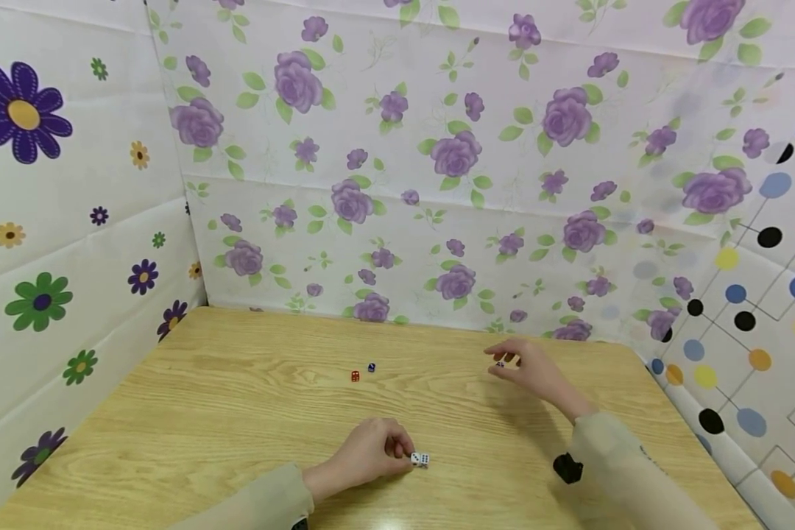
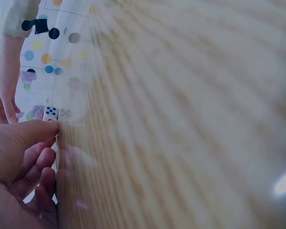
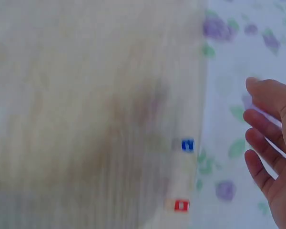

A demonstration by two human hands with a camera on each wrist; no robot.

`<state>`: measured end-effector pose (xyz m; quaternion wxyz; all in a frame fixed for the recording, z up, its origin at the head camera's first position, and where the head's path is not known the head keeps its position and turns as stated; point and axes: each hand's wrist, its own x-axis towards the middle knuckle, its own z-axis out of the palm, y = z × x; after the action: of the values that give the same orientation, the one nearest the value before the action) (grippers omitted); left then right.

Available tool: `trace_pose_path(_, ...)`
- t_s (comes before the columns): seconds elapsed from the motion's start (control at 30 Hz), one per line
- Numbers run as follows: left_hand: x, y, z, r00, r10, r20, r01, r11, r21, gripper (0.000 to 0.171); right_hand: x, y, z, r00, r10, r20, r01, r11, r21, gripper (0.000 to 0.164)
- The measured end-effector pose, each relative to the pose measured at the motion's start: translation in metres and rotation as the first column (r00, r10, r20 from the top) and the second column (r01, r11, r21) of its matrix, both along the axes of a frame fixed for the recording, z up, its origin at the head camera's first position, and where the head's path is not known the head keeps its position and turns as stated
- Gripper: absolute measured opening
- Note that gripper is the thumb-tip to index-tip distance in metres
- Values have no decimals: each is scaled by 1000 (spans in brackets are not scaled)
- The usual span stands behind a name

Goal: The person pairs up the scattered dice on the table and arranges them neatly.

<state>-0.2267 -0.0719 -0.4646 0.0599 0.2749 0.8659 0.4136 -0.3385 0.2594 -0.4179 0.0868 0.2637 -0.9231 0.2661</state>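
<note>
Near the front of the wooden table, my left hand [image 1: 371,450] pinches a small white die [image 1: 415,458] between thumb and fingers. A second white die [image 1: 425,459] sits against it on the right. In the left wrist view, blue pips show on a white die [image 2: 51,111] just past the thumb tip. My right hand [image 1: 526,368] is farther back on the right, above the table, its fingers loosely bent and apart. Through its gap shows a small blue-and-white thing [image 1: 500,364], mostly hidden, perhaps a die. The right wrist view shows nothing between those fingers.
A red die [image 1: 355,376] and a blue die [image 1: 372,367] lie near each other at the back middle of the table [image 1: 238,412]. Patterned cloth [image 1: 397,228] walls close in the back and both sides. A black device [image 1: 567,468] is by the right sleeve.
</note>
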Motion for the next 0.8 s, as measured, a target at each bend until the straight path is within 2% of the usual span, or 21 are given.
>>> trace_pose_path(0.2, 0, 0, -1, 1000, -4, -3, 4, 1000, 4, 8, -17, 28, 0, 996, -89, 23, 90, 995, -49, 38)
trace_pose_path(0.37, -1, 0, -3, 1000, -2, 6, 2, 1000, 0, 8, -25, 52, -9, 985, -146, 93, 155, 983, -99, 46)
trace_pose_path(0.6, -2, 0, -3, 1000, -1, 10, 1, 1000, 1, 8, -29, 79, -30, 969, -197, 147, 215, 969, -118, 49)
trace_pose_path(0.8, -2, 0, -3, 1000, 2, 20, -2, 1000, 9, 8, -29, 85, -40, 959, -215, 185, 240, 963, -121, 48)
